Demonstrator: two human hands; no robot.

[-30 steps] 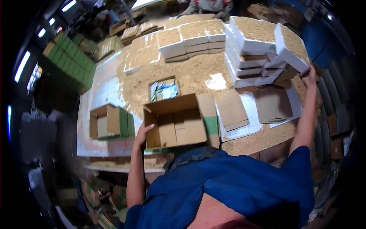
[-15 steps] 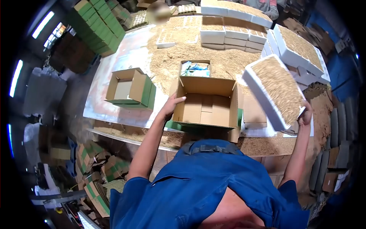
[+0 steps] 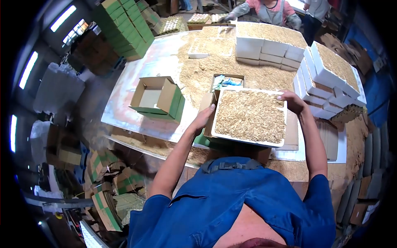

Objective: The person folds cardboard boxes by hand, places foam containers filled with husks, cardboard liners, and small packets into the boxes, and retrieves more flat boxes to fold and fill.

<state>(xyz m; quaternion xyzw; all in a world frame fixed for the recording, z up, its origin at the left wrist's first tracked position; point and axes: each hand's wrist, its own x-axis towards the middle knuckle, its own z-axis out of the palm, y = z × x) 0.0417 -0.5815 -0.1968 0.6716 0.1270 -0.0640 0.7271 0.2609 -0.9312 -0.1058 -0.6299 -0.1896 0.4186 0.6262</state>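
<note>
A white foam box [image 3: 281, 132] filled with rice husks [image 3: 250, 113] sits over the mouth of an open cardboard box [image 3: 208, 99], hiding its inside; I cannot tell how deep it sits. My right hand [image 3: 292, 101] grips the foam box at its far right corner, thumb on the rim. On the left, my left hand [image 3: 203, 119] is closed on the cardboard box's side wall, its thumb up near the foam rim. Just behind stands a small carton [image 3: 228, 78] with blue and white wrappers inside.
An open green and brown carton [image 3: 175, 103] stands at left on the table [image 3: 120, 109]. Husk-filled foam boxes are stacked at the back [image 3: 248, 47] and right [image 3: 326, 78]. Green cartons [image 3: 124, 29] tower at back left, near egg trays [image 3: 171, 25]. A person [image 3: 271, 12] stands behind the table.
My right hand has brought the husk-filled foam box from the right, over the cardboard box, and levelled it. My left hand stays on the cardboard box. The view has shifted slightly.
</note>
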